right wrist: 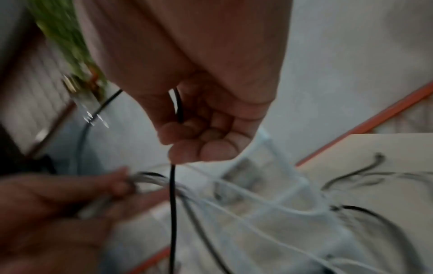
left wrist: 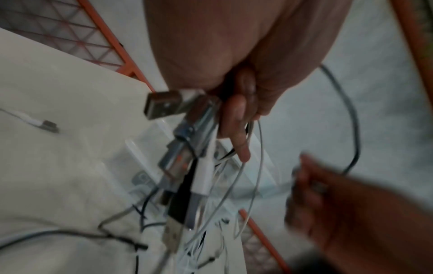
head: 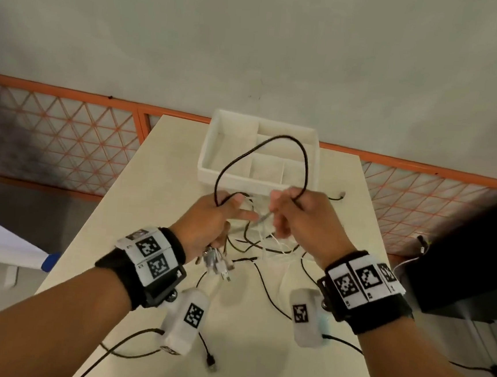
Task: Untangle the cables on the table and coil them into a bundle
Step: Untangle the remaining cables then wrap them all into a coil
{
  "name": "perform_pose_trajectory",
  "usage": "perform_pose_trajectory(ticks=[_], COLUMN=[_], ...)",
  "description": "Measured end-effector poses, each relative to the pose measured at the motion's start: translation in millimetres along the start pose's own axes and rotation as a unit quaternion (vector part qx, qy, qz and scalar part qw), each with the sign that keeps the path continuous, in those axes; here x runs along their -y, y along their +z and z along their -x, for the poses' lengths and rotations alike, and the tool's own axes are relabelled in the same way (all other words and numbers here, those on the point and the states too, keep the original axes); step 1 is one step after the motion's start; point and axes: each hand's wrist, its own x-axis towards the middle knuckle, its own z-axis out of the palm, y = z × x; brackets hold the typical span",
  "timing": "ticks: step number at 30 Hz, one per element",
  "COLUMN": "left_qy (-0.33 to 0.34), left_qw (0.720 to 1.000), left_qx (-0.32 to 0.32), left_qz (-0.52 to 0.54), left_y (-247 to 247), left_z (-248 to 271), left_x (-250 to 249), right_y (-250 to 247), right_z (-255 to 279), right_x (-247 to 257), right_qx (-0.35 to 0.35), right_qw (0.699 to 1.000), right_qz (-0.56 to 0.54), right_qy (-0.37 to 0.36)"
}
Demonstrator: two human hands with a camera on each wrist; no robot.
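Note:
My left hand (head: pixel 218 215) is raised above the table and grips a bunch of black and white cables, with their USB plugs (head: pixel 216 262) hanging below the palm; the plugs (left wrist: pixel 178 133) fill the left wrist view. A black cable (head: pixel 274 151) arcs up in a loop from that hand to my right hand (head: pixel 296 213), which grips it in curled fingers (right wrist: pixel 201 137). More black and white cables (head: pixel 263 249) trail in a tangle on the table under both hands.
A white compartment tray (head: pixel 211 155) stands at the far end of the cream table (head: pixel 156 198). Loose cable ends lie near the front edge (head: pixel 211 362) and beside the tray (head: pixel 338 196). An orange-framed fence (head: pixel 66 130) runs behind the table.

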Motion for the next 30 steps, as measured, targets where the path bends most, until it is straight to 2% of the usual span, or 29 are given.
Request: perform_pose_trajectory(ticks=[3,6,9,11,14,19,21,26,28,30], left_qy=[-0.012,-0.037,-0.049,-0.057,-0.069,-0.057,-0.047,-0.014,-0.006,0.004], left_qw=[0.997,0.986,0.97,0.978,0.987,0.987,0.99,0.994,0.996,0.998], left_qx=[0.015,-0.027,-0.045,-0.057,-0.068,-0.066,-0.044,0.065,0.064,0.041], left_qz=[-0.075,-0.16,-0.232,-0.194,-0.131,-0.139,-0.124,-0.082,-0.061,-0.054], left_y=[18,6,-14,-23,-34,-48,-52,-56,-57,-56], left_z=[-5,-8,-10,-12,-14,-14,-9,9,10,10], left_x=[20,43,53,49,33,9,2,-14,-17,-16], right_y=[-6,-29,-50,-55,-61,-70,-70,-76,-77,-76], right_z=[-5,-13,-19,-23,-25,-27,-30,-39,-38,-33], right_x=[24,24,11,-4,-19,-4,-2,-34,-53,-78], right_qx=[-0.045,-0.164,-0.262,-0.279,-0.275,-0.291,-0.278,-0.173,-0.124,-0.074], right_qw=[0.995,0.974,0.954,0.956,0.961,0.955,0.959,0.981,0.988,0.99], right_qz=[-0.071,-0.126,-0.117,-0.07,-0.01,-0.051,-0.05,-0.085,-0.092,-0.03], right_qy=[-0.059,-0.095,-0.084,-0.051,0.018,-0.013,-0.006,-0.015,0.025,0.114])
